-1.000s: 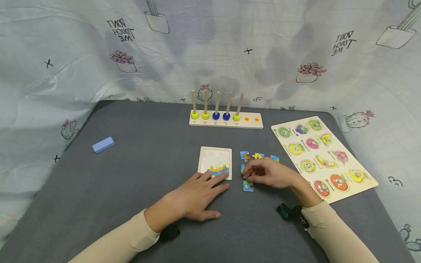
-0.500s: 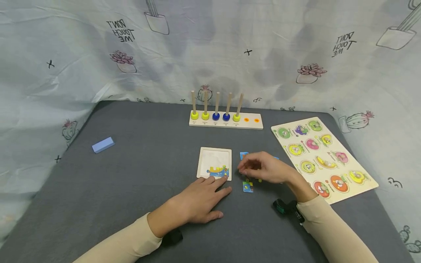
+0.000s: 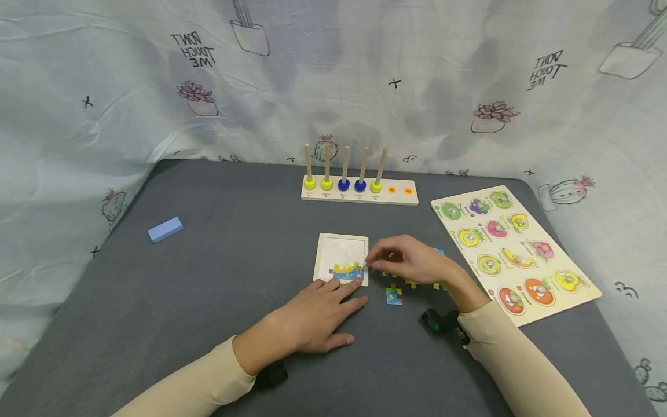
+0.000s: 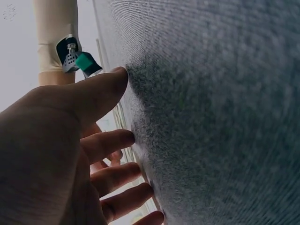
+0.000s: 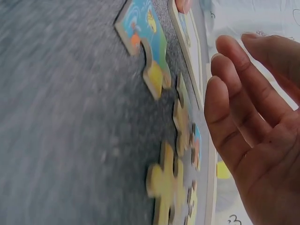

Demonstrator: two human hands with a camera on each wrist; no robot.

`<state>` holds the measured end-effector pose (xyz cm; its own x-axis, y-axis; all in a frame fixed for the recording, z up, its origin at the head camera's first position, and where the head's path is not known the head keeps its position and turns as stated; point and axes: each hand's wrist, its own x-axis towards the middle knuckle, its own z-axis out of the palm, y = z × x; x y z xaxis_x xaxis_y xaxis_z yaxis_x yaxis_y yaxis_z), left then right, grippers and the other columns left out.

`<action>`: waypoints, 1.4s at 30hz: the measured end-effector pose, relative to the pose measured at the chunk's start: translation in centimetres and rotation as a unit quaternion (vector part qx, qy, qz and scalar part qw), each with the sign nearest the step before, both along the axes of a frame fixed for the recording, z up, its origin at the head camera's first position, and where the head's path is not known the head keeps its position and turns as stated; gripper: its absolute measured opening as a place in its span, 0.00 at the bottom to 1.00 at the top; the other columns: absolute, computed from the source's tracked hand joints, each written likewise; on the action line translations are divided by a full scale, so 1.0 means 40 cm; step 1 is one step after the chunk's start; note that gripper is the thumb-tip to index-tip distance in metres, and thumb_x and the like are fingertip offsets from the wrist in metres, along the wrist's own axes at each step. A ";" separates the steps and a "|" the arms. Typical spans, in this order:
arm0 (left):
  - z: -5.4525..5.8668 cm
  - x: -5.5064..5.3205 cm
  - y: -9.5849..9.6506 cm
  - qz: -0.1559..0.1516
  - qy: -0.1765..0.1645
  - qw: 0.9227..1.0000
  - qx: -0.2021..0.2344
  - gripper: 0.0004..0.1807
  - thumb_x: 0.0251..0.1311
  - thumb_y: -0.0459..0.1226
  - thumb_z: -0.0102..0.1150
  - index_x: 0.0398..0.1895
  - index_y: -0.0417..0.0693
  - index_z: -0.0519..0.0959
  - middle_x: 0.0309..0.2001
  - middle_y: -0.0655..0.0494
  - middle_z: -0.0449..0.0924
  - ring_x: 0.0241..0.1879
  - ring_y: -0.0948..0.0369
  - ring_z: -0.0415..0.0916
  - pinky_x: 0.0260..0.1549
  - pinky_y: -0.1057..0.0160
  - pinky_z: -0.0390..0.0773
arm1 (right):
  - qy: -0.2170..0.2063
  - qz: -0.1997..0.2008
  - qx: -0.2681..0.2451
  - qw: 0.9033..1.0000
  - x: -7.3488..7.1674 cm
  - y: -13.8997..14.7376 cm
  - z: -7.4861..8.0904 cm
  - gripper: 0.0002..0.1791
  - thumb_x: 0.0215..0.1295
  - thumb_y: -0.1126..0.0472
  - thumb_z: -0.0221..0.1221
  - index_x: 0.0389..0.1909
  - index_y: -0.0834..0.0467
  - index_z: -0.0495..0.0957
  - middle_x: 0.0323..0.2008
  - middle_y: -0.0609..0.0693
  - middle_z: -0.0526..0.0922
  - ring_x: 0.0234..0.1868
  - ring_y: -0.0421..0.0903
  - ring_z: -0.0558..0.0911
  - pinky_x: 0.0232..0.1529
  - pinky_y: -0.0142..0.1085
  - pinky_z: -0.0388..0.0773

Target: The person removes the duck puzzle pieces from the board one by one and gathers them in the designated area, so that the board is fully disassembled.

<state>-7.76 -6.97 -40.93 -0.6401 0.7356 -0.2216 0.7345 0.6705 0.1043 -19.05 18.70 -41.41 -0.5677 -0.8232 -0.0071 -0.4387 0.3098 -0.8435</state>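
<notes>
My left hand (image 3: 307, 321) lies with spread, fairly straight fingers, fingertips on the lower edge of a small square wooden puzzle tray (image 3: 341, 246). Inside the tray, joined blue-and-yellow puzzle pieces (image 3: 345, 272) fill part of the bottom. At the tray's right edge is my right hand (image 3: 414, 259), thumb and bent fingers drawn close together. I cannot tell whether a piece is between its fingertips. Loose jigsaw pieces lie beneath and beside it; one (image 3: 394, 295) sits near the tray's lower right corner. The right wrist view shows several loose pieces (image 5: 166, 183) below the palm.
Behind the tray stands a wooden peg board (image 3: 359, 196) with yellow and blue rings. A large fruit knob puzzle board (image 3: 513, 255) lies tilted at the right. A light blue block (image 3: 165, 230) rests far left. A patterned curtain (image 3: 333, 75) hangs behind the grey table (image 3: 234, 231).
My right hand has moved left and slightly away from me, from the loose pieces to the tray's right edge. My left fingers have drawn back slightly toward the tray's lower edge.
</notes>
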 end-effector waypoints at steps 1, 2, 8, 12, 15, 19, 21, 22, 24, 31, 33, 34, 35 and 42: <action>0.000 -0.001 0.000 -0.001 0.000 1.000 -0.001 0.39 0.70 0.63 0.54 0.79 0.61 0.63 0.80 0.54 0.56 0.74 0.55 0.62 0.68 0.50 0.67 | 0.001 0.000 0.002 1.000 -0.003 -0.005 0.001 0.10 0.77 0.62 0.58 0.52 0.57 0.83 0.49 0.52 0.87 0.48 0.50 0.85 0.50 0.42 0.83; 0.001 -0.002 0.000 -0.001 0.000 1.000 -0.002 0.39 0.70 0.63 0.53 0.79 0.61 0.63 0.81 0.54 0.56 0.74 0.55 0.62 0.68 0.50 0.67 | 0.003 0.001 0.002 1.000 -0.006 -0.010 0.002 0.10 0.77 0.62 0.58 0.52 0.57 0.83 0.49 0.52 0.86 0.49 0.49 0.85 0.50 0.42 0.83; 0.005 -0.005 -0.001 -0.003 0.001 1.000 -0.008 0.40 0.70 0.64 0.53 0.80 0.61 0.62 0.81 0.54 0.55 0.74 0.55 0.61 0.68 0.50 0.66 | 0.008 0.009 0.011 1.000 -0.025 -0.045 0.010 0.10 0.77 0.61 0.58 0.52 0.56 0.83 0.50 0.50 0.86 0.48 0.47 0.85 0.51 0.43 0.82; 0.007 -0.005 -0.001 -0.006 0.000 1.000 -0.007 0.40 0.69 0.65 0.52 0.80 0.61 0.62 0.81 0.54 0.55 0.74 0.55 0.61 0.68 0.50 0.66 | 0.004 0.022 0.012 1.000 -0.032 -0.064 0.012 0.10 0.77 0.63 0.57 0.53 0.58 0.83 0.50 0.51 0.86 0.48 0.47 0.86 0.51 0.42 0.82; 0.010 -0.006 -0.002 -0.007 -0.006 1.000 -0.004 0.40 0.69 0.65 0.52 0.80 0.61 0.62 0.81 0.54 0.54 0.74 0.55 0.61 0.69 0.50 0.66 | 0.003 0.029 0.008 1.000 -0.037 -0.075 0.008 0.10 0.77 0.64 0.57 0.53 0.59 0.83 0.50 0.52 0.87 0.48 0.47 0.86 0.50 0.42 0.82; 0.015 -0.010 -0.005 -0.006 -0.027 1.000 -0.001 0.40 0.69 0.65 0.52 0.80 0.62 0.62 0.82 0.55 0.53 0.75 0.54 0.60 0.69 0.48 0.66 | -0.001 0.034 0.004 0.999 -0.041 -0.088 0.002 0.10 0.78 0.63 0.57 0.53 0.58 0.83 0.50 0.51 0.87 0.48 0.47 0.85 0.50 0.41 0.82; 0.016 -0.014 -0.006 -0.007 -0.035 0.999 -0.001 0.40 0.69 0.65 0.52 0.80 0.62 0.62 0.82 0.56 0.52 0.75 0.54 0.59 0.69 0.47 0.67 | -0.007 0.035 0.006 0.999 -0.043 -0.092 -0.001 0.11 0.78 0.63 0.56 0.53 0.58 0.83 0.50 0.51 0.87 0.48 0.48 0.85 0.50 0.41 0.82; 0.016 -0.016 -0.007 -0.008 -0.038 0.999 -0.001 0.40 0.69 0.65 0.52 0.80 0.63 0.62 0.82 0.56 0.52 0.75 0.54 0.59 0.69 0.47 0.67 | -0.011 0.036 0.007 0.999 -0.044 -0.093 -0.002 0.11 0.78 0.63 0.56 0.53 0.59 0.83 0.50 0.52 0.86 0.48 0.48 0.85 0.50 0.41 0.82; 0.016 -0.019 -0.008 -0.010 -0.040 0.999 -0.003 0.40 0.69 0.65 0.52 0.80 0.63 0.61 0.82 0.57 0.52 0.76 0.55 0.59 0.68 0.47 0.67 | -0.017 0.038 0.011 0.999 -0.046 -0.095 -0.004 0.11 0.78 0.63 0.56 0.53 0.59 0.83 0.50 0.52 0.86 0.48 0.48 0.85 0.50 0.40 0.82; 0.013 -0.020 -0.008 -0.013 -0.033 0.999 -0.005 0.40 0.69 0.65 0.52 0.80 0.63 0.62 0.82 0.56 0.52 0.75 0.55 0.60 0.67 0.47 0.68 | -0.021 0.055 0.023 0.998 -0.054 -0.106 -0.010 0.12 0.78 0.64 0.56 0.55 0.58 0.82 0.51 0.51 0.86 0.45 0.47 0.85 0.49 0.40 0.82; 0.012 -0.019 -0.007 -0.011 -0.032 0.999 -0.004 0.40 0.69 0.65 0.52 0.80 0.63 0.62 0.82 0.56 0.52 0.74 0.55 0.61 0.67 0.47 0.69 | -0.024 0.058 0.031 0.998 -0.055 -0.110 -0.011 0.12 0.77 0.65 0.56 0.55 0.57 0.82 0.51 0.50 0.86 0.45 0.47 0.85 0.48 0.40 0.82; 0.012 -0.018 -0.007 -0.011 -0.032 0.999 -0.003 0.39 0.69 0.64 0.53 0.80 0.63 0.62 0.82 0.56 0.52 0.74 0.55 0.61 0.67 0.47 0.69 | -0.027 0.060 0.033 0.997 -0.055 -0.112 -0.012 0.12 0.78 0.65 0.56 0.55 0.57 0.82 0.51 0.50 0.86 0.45 0.47 0.85 0.48 0.39 0.82; 0.012 -0.018 -0.007 -0.010 -0.032 0.999 -0.003 0.39 0.69 0.64 0.53 0.80 0.63 0.62 0.82 0.57 0.52 0.74 0.55 0.61 0.67 0.47 0.69 | -0.029 0.062 0.034 0.997 -0.056 -0.115 -0.014 0.12 0.78 0.64 0.55 0.55 0.56 0.82 0.51 0.50 0.86 0.45 0.47 0.85 0.48 0.39 0.82; 0.010 -0.018 -0.010 -0.007 -0.037 0.999 -0.002 0.40 0.69 0.64 0.53 0.80 0.64 0.62 0.82 0.57 0.53 0.75 0.55 0.60 0.67 0.47 0.69 | -0.029 0.074 0.031 0.996 -0.058 -0.130 -0.014 0.12 0.79 0.63 0.55 0.55 0.56 0.82 0.51 0.50 0.86 0.45 0.48 0.85 0.49 0.40 0.81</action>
<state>-8.47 -7.38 -40.54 -0.6112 0.7439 -0.2704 0.7348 0.6602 0.1556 -21.36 13.49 -41.99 -0.4370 -0.8950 -0.0896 -0.4347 0.2974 -0.8500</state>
